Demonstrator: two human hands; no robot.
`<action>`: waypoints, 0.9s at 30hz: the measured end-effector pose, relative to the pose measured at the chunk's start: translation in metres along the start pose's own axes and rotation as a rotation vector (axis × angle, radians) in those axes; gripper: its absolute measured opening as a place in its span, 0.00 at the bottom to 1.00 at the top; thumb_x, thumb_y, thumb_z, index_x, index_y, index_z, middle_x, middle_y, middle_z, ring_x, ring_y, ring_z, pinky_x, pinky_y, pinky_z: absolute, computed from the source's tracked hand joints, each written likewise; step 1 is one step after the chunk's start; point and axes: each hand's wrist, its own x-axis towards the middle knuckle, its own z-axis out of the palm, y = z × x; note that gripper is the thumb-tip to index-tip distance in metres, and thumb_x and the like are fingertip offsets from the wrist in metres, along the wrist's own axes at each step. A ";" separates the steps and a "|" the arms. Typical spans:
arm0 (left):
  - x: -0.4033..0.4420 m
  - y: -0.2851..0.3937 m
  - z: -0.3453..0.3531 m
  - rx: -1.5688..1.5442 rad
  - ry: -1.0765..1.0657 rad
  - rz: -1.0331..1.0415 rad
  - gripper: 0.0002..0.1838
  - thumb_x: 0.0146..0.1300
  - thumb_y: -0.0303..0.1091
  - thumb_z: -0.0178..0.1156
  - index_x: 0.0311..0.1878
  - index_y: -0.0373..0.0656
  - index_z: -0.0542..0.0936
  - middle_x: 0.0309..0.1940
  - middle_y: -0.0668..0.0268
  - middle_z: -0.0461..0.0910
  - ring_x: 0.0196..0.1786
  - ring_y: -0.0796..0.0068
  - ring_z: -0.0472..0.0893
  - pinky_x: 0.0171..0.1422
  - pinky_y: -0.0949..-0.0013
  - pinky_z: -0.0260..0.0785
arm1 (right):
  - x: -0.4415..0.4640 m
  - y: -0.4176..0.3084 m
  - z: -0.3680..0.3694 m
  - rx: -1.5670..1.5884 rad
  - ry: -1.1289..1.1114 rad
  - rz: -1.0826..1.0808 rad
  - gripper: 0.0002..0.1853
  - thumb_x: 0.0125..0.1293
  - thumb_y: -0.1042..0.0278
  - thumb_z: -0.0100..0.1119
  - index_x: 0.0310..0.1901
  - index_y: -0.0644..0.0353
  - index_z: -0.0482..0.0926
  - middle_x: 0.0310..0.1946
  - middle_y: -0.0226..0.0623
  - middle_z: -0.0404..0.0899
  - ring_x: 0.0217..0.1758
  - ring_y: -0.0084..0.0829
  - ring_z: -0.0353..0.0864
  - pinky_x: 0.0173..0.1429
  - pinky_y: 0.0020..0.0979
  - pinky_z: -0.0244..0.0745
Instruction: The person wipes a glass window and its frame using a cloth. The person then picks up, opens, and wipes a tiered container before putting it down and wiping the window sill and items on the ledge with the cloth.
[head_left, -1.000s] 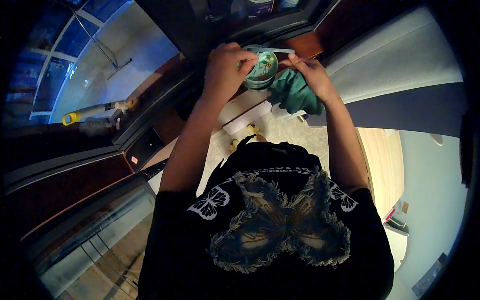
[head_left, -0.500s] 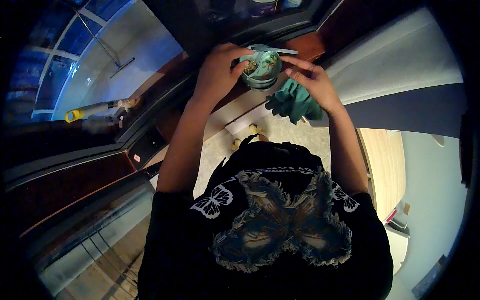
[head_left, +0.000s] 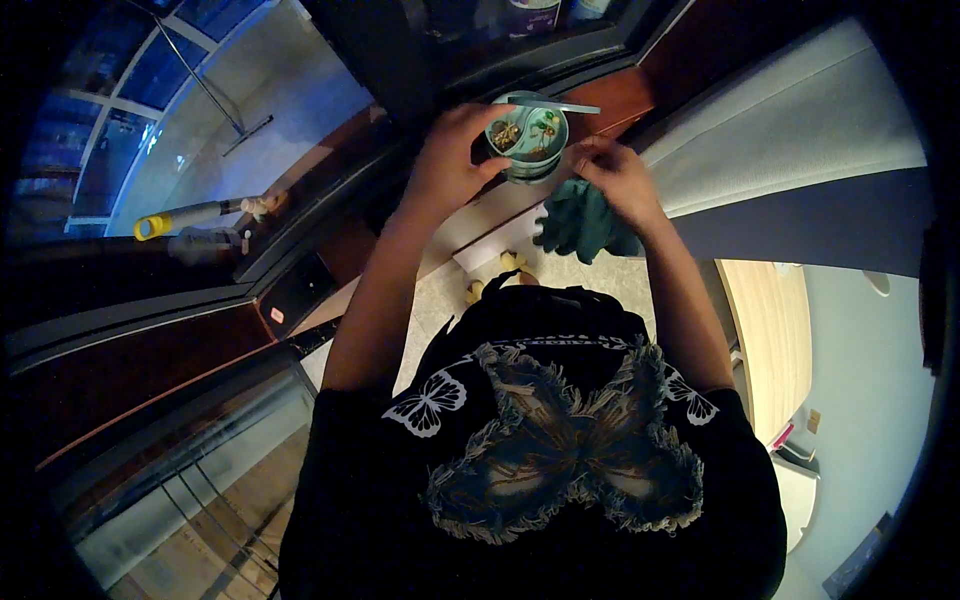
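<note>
A round pale-green divided container [head_left: 530,170] sits at the wooden ledge, its top facing up. A curved divider splits it; small brownish bits [head_left: 505,135] lie in the left section and small green and orange bits [head_left: 546,124] in the right one. A flat pale strip [head_left: 570,106] lies across its far rim. My left hand [head_left: 450,165] grips the container's left side, thumb near, fingers far. Just right of the container, my right hand [head_left: 615,175] has its fingers pinched together; what they hold, if anything, is too small to tell. Dark green cloth [head_left: 580,225] hangs below that hand.
A reddish wooden ledge [head_left: 615,100] runs below the dark window frame [head_left: 400,60]. To the right is a grey padded surface [head_left: 790,120]. Behind the glass at left lies a yellow-ended tube [head_left: 155,227]. A pale wooden surface [head_left: 765,340] stands lower right.
My right hand's fingers have drawn back from the container's rim and closed into a pinch. My left hand and the container have shifted slightly right.
</note>
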 end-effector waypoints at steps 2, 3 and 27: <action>0.000 0.000 0.002 0.014 0.004 -0.004 0.36 0.51 0.28 0.77 0.67 0.52 0.78 0.57 0.58 0.80 0.57 0.55 0.81 0.64 0.60 0.76 | 0.004 0.009 0.003 -0.027 -0.071 0.006 0.23 0.62 0.55 0.70 0.53 0.63 0.82 0.43 0.45 0.89 0.43 0.37 0.89 0.53 0.36 0.80; -0.001 0.000 0.003 0.026 0.005 -0.013 0.37 0.50 0.29 0.77 0.66 0.51 0.78 0.55 0.58 0.80 0.57 0.55 0.80 0.65 0.59 0.75 | 0.005 0.013 0.004 -0.028 -0.069 0.005 0.23 0.62 0.55 0.70 0.53 0.63 0.82 0.43 0.45 0.89 0.43 0.37 0.89 0.53 0.36 0.80; -0.032 0.020 0.053 -0.013 0.295 -0.007 0.26 0.53 0.35 0.77 0.56 0.48 0.81 0.50 0.61 0.81 0.55 0.55 0.79 0.59 0.55 0.72 | -0.008 0.015 0.018 0.500 0.011 0.193 0.30 0.67 0.52 0.70 0.61 0.68 0.79 0.47 0.41 0.85 0.48 0.31 0.84 0.56 0.29 0.77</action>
